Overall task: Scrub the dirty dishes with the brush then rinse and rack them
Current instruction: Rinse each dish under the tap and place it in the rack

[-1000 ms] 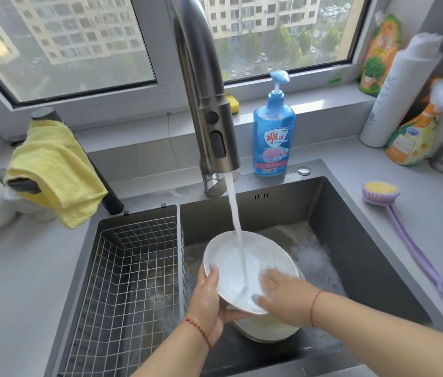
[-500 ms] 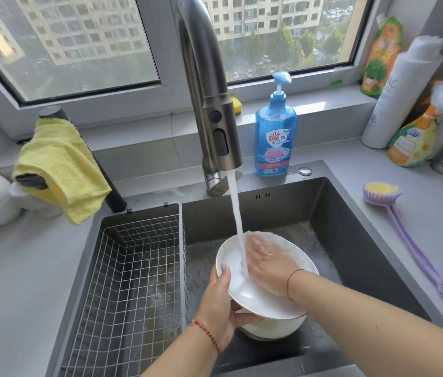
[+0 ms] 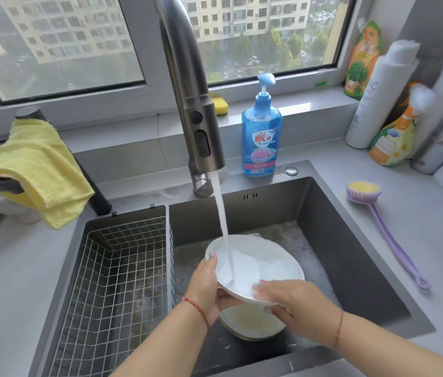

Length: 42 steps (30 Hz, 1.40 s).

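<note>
While water runs: tap [image 3: 198, 126] pours onto plate [image 3: 258, 265], tilted over sink [image 3: 350, 240].
Left hand [image 3: 206, 284]: grips plate's left rim, thumb on top.
Right hand [image 3: 293, 300]: fingers flat together on plate's near edge.
Below: bowl [image 3: 253, 322] in sink.
Rack [image 3: 111, 281]: left.
Brush [image 3: 378, 219]: on counter, right.

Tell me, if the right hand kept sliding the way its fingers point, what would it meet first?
Probably the water stream: the right hand lies on the plate, fingers pointing left toward it. Beyond is the left hand.
</note>
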Available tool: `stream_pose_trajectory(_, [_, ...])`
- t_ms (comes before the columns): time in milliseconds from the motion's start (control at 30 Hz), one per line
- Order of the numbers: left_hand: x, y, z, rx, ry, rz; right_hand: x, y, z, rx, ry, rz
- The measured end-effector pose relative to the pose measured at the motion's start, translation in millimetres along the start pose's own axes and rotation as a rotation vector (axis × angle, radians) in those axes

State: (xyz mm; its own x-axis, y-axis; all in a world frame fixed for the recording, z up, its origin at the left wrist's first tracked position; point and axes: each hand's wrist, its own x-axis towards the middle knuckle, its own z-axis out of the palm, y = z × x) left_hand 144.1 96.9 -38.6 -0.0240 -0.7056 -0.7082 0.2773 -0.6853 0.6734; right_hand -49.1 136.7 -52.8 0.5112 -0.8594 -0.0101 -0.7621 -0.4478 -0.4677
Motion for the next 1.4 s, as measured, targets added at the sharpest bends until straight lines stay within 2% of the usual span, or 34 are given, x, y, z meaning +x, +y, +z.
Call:
stream_pose_trajectory(100, [6.7,2.4,7.0,0.107,-0.003,-0.022,6.8,-6.0,-14.1,-0.059,0.069,-0.018])
stream_pose_trajectory(167, [11.1,5.6,11.3,0.172,-0.028,-0.058,12.6,-16.3,-34.2,-0.125,-0.021,0.046])
stream_pose_trajectory(233, [17.8,10.0,12.0,0.181,-0.045,-0.131,21.7,-24.5,-48.3,-0.049,-0.135,0.103])
stream_pose_trajectory(433, [45.3,12.3,-12.1,-0.053,-0.063,-0.342,76.4,-42.0,-78.2,0.212,-0.308,0.267])
stream_pose_trajectory(567, [56.2,10.4,-27.3,-0.308,-0.14,-0.372,108.7,-42.5,-86.2,0.442,-0.316,0.353])
stream_pose_trajectory(733, [61.0,5.6,-38.6,-0.326,-0.065,-0.297,139.1,-47.4,-88.5,0.459,-0.357,0.366])
stream_pose_trajectory(833, [62.6,0.4,-44.4,-0.369,-0.014,-0.311,152.5,-42.8,-87.3,0.55,-0.323,0.418])
stream_pose_trajectory(1100, [68.7,-2.4,-41.5,-0.485,-0.025,-0.293,157.9,-8.1,-82.1,1.167,-0.18,0.759])
stream_pose_trajectory(1233, [58.9,2.0,-33.0,-0.495,-0.001,-0.22,141.8,9.3,-83.1,1.434,-0.076,0.809])
stream_pose_trajectory(1400, [47.8,10.4,-25.8,-0.535,-0.098,-0.125,107.3,42.3,-70.7,1.714,0.063,0.816])
